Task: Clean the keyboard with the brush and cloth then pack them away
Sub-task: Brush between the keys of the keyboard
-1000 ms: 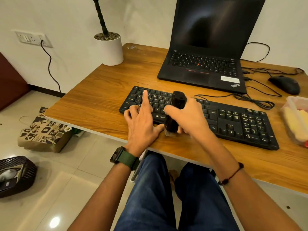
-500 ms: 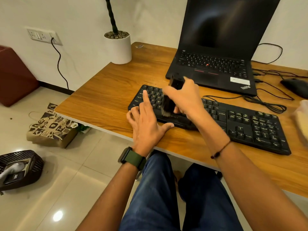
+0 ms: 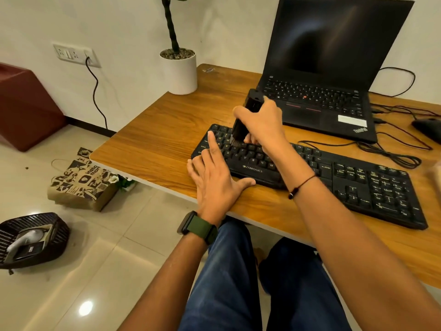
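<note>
A black keyboard [image 3: 353, 187] lies across the wooden desk [image 3: 162, 130] near its front edge. My right hand [image 3: 262, 123] grips a black brush [image 3: 248, 111], held upright with its bristles down on the upper left rows of keys. My left hand [image 3: 214, 177] rests flat at the keyboard's left end, index finger stretched over the keys, thumb along the front edge. No cloth can be made out in this view.
An open black laptop [image 3: 329, 68] stands behind the keyboard, with cables [image 3: 391, 154] and a mouse [image 3: 427, 127] to its right. A white plant pot [image 3: 179, 72] stands at the desk's far left corner. On the floor are a paper bag [image 3: 83, 185] and a dark basket [image 3: 31, 240].
My right hand has carried the brush from the keyboard's front edge up to the upper left rows of keys. My left hand has stayed at the left end.
</note>
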